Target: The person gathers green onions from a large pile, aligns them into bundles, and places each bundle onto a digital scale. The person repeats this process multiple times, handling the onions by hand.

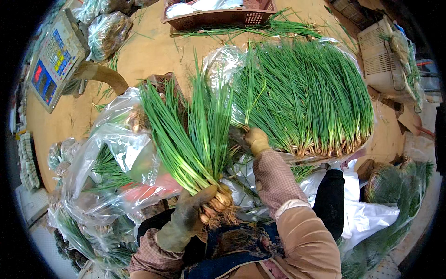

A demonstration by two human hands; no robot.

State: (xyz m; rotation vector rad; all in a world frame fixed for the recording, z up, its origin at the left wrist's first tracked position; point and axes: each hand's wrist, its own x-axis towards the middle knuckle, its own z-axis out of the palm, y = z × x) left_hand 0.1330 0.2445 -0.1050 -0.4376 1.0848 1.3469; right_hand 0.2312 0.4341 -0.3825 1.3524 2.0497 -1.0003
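Observation:
My left hand (190,214), in a worn rubber glove, grips a thick bunch of spring onions (198,160) just above its bulbs. The pale bulbs and tangled roots hang over the glove's right side, and the leaves point up and away from me. My right hand (257,140), in a tan glove, holds a few thin spring onions (249,94) by their root ends. It is at the left edge of a broad layer of spring onions (306,101) lying on clear plastic, root ends towards me. The right fingertips are mostly hidden.
A digital scale (55,62) stands at the left beyond clear plastic bags (115,150) holding more onions. At the back is a brown plastic crate (219,17) with loose stalks before it. A pale crate (381,52) and a bagged bundle of greens (393,195) are on the right.

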